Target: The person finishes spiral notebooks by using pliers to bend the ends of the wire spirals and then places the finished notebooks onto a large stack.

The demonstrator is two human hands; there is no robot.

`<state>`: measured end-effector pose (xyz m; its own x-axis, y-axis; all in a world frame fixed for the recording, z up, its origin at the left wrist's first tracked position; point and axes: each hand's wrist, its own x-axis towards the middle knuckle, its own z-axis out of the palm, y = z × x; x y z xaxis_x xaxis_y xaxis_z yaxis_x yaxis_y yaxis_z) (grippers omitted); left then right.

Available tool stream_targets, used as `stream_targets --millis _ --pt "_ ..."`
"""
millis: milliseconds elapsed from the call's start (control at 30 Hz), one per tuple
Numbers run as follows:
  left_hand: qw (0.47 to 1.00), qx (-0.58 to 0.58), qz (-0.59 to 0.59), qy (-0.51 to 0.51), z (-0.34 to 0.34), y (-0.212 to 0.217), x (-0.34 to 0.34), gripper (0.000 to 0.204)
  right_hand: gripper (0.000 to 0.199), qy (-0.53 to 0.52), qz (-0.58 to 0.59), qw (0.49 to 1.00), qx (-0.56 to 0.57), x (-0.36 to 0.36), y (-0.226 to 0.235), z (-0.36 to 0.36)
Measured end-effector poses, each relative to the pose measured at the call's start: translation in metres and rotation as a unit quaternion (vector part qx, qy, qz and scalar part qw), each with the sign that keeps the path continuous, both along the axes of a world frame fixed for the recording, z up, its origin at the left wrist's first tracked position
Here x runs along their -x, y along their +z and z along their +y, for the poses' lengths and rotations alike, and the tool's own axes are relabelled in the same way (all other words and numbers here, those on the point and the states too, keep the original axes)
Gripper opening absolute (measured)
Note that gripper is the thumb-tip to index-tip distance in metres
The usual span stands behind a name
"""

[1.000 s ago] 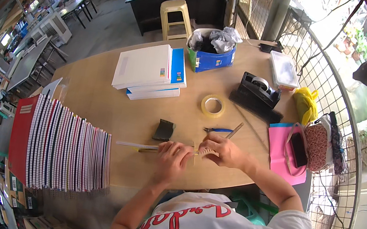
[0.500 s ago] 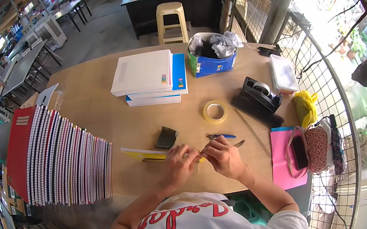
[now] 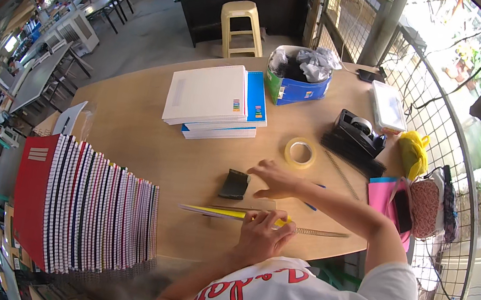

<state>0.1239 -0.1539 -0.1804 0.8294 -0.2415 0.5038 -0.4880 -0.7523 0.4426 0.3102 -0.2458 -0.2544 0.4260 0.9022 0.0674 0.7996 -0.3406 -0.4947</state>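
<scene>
Left hand: our left hand (image 3: 261, 233) pinches the near edge of a thin yellow-covered booklet (image 3: 223, 213), thumb and fingers closed on it.
Right hand: our right hand (image 3: 277, 180) hovers flat over the table with fingers spread, grasping nothing.
Booklet: it lies flat on the wooden table (image 3: 130, 125), close to the near edge, with a metal spiral wire (image 3: 322, 233) running out from its right end.
Black clip: a small dark piece (image 3: 235, 184) sits just beyond the booklet, left of our right hand.
Tape roll: a clear roll (image 3: 300, 152) lies beyond our right hand.
Notebooks: we note a long upright row of spiral-bound notebooks (image 3: 84, 206) at far left.
Stack: white and blue books (image 3: 214, 100) lie mid-table.
</scene>
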Motion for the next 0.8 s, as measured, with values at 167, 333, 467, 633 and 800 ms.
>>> stream_targets --millis 167,333,467,633,800 --pt "0.996 -0.040 -0.004 0.073 -0.009 -0.014 -0.010 0.019 0.070 0.125 -0.024 0.982 0.140 -0.001 -0.037 0.079" --pt "0.982 -0.035 -0.066 0.175 0.005 -0.010 -0.011 0.017 0.046 0.036 0.148 0.988 0.012 -0.035 0.045 -0.024" --pt "0.989 -0.055 -0.018 0.135 0.016 -0.022 -0.008 0.018 0.051 0.090 0.534 0.836 -0.085 -0.012 0.067 -0.104" --pt "0.992 -0.042 -0.008 0.122 0.017 -0.019 -0.011 0.014 0.057 0.103 0.514 0.841 -0.138 0.004 0.064 -0.113" --pt "0.993 -0.046 -0.009 0.111 0.020 -0.022 -0.013 0.029 0.053 0.023 0.355 0.935 -0.011 -0.007 0.069 -0.110"
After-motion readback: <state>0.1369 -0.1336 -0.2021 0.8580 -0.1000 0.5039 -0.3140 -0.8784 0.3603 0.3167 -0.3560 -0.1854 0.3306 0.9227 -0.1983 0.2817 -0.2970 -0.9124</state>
